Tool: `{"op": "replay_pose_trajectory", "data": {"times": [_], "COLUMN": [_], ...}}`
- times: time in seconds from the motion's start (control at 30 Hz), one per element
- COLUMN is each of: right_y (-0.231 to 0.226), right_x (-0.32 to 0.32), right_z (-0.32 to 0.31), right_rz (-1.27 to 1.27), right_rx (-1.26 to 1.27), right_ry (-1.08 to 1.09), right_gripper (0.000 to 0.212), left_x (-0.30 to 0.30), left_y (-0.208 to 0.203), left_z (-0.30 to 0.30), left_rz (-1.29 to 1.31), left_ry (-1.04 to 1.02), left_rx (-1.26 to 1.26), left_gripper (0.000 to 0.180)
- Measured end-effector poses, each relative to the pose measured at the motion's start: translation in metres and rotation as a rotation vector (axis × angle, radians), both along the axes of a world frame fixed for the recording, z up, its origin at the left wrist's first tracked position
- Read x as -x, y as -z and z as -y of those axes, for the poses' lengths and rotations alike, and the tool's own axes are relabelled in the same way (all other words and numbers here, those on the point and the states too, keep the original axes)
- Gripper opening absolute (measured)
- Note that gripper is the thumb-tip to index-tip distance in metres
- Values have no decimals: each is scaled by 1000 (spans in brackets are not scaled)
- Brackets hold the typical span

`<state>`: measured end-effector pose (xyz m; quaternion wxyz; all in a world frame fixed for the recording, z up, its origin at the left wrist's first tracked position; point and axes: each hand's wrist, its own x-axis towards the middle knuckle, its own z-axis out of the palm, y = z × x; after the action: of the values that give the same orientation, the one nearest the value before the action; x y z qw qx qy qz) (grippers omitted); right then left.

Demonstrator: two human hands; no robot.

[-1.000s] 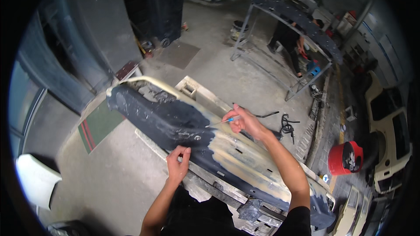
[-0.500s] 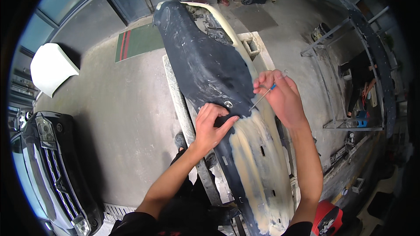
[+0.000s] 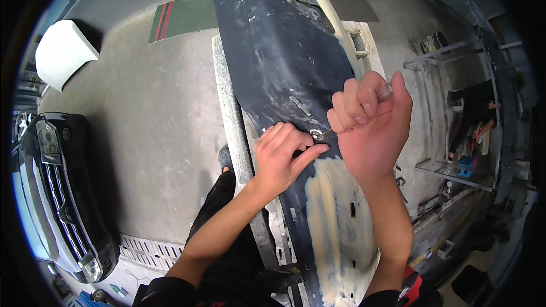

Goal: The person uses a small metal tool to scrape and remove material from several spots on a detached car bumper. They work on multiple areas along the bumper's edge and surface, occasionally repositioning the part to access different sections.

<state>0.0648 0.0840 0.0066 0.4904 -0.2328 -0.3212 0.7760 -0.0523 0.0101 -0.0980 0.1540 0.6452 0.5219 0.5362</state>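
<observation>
A long dark car body panel lies before me, with tan smoothed filler over its near part. My right hand is closed round a thin screwdriver. Its clear handle end pokes out by the thumb, and most of the handle is hidden in the fingers. The slim shaft points down-left, its tip at a small pale round fitting in the panel. On the panel just left of that fitting rests my left hand, fingers slightly bent, thumb stretched apart below the fitting. I see nothing held in it.
A pale, stained stand runs under the panel. To the left are a dark car's front and a white panel on the floor. A metal rack stands at the right, with another person crouching beyond it.
The screwdriver's tip has moved from the filler's upper edge to the round fitting. My right hand has turned and closed more fully round the handle. My left hand stays beside the fitting.
</observation>
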Motion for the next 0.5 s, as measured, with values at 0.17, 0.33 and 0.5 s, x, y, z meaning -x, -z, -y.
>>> {"op": "replay_pose_trajectory", "data": {"times": [0.17, 0.33, 0.5], "right_y": [5, 8, 6], "right_x": [1, -1, 5], "right_z": [8, 7, 10], "right_rz": [120, 65, 79], "right_rx": [-119, -156, -141], "right_ry": [59, 51, 144], "right_gripper": [45, 43, 41], "left_x": [0, 0, -1], "left_y": [0, 1, 0], "left_z": [-1, -1, 0], "left_rz": [2, -2, -21], "left_ry": [-10, -22, -40], "left_rx": [-6, -10, 13], "left_gripper": [27, 27, 26]}}
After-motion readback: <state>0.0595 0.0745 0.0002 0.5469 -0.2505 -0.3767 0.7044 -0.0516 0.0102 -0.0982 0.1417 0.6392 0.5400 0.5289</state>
